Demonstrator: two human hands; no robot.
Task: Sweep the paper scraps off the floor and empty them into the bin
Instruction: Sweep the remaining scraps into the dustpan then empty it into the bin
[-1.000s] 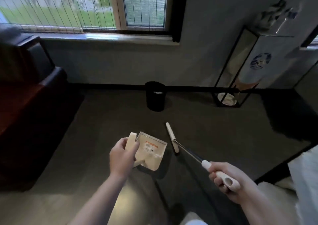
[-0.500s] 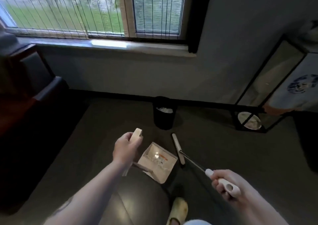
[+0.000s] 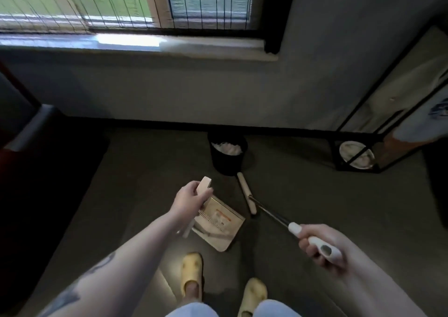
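My left hand grips the cream handle of a cream dustpan, which hangs tilted above the dark floor. I cannot make out scraps inside the pan. My right hand grips the white handle of a broom; its thin metal shaft runs up-left to a narrow cream head that lies just right of the dustpan. A black round bin with white paper in it stands against the wall, just beyond the broom head.
A dark sofa fills the left side. A black metal-framed stand with a round plate at its base stands at the right wall. My feet in yellow slippers are below the dustpan. A window sill runs above.
I have stepped closer to the bin, which now looms larger and nearer. The dustpan has tilted more steeply in my left hand, and the broom head now sits beside the bin.
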